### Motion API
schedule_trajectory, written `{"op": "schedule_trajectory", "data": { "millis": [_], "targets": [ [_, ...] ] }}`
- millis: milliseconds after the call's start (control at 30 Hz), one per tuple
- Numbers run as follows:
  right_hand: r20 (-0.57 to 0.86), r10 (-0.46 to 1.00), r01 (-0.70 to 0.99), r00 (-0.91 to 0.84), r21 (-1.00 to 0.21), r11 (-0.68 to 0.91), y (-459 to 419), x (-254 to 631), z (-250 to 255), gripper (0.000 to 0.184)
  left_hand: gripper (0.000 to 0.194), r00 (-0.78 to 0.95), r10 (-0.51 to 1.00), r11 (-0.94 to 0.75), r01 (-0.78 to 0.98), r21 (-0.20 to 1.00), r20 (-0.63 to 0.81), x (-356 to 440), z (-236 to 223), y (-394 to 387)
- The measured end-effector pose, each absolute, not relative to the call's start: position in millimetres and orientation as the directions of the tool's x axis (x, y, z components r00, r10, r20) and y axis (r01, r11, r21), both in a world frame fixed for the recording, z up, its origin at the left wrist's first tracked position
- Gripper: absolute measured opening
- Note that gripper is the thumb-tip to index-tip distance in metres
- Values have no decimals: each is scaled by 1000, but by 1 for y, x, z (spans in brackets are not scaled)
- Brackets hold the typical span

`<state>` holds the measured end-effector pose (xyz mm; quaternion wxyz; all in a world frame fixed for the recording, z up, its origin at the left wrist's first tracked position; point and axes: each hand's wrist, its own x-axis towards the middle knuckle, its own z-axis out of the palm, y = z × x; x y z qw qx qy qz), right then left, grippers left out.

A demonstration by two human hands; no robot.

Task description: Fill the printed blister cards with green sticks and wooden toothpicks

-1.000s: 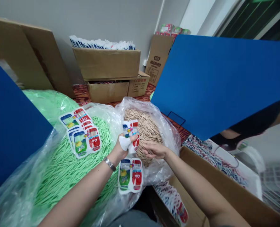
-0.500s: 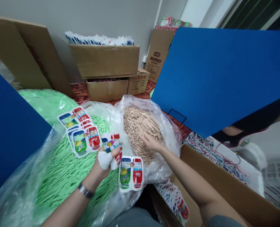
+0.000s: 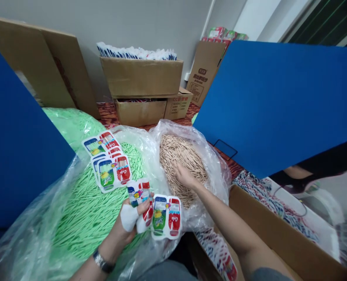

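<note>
My left hand (image 3: 129, 219), with white tape around the thumb and palm, is closed on a printed packet (image 3: 141, 195) shaped like two drink cans, one blue-green and one red. It is above a clear plastic bag of thin green sticks (image 3: 82, 218). My right hand (image 3: 184, 175) reaches into a second bag, of thin brown sticks (image 3: 182, 150); its fingers are spread and their tips touch the sticks. Just right of my left hand lies a similar flat packet (image 3: 166, 217). Several more packets (image 3: 114, 172) overlap on the green sticks.
Cardboard boxes (image 3: 144, 80) stand by the wall, the top one full of packets. Large blue panels (image 3: 278, 101) rise at both sides. An open carton (image 3: 281, 226) and a white tub (image 3: 331, 234) with packets stand at right. Another person's arm (image 3: 298, 172) shows there.
The view has shifted slightly, so most things sit farther right. My left hand still holds the packet, and my right hand stays at the brown sticks with its fingers a little lower among them.
</note>
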<state>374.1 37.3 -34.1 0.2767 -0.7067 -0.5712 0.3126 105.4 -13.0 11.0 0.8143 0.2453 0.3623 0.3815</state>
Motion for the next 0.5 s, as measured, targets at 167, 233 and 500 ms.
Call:
{"op": "schedule_trajectory", "data": {
  "millis": [167,233,500],
  "targets": [
    [-50,971,302,233,-946,-121,28,360,-4,45,48,614,690,709,-463,532,-384,131,12,-23],
    [-38,965,78,260,-995,-60,22,343,6,45,49,662,657,736,-461,495,-360,145,14,-28],
    [47,935,-152,351,-983,106,-1,293,22,32,47,667,695,689,-513,512,-267,159,24,-29]
  ]
}}
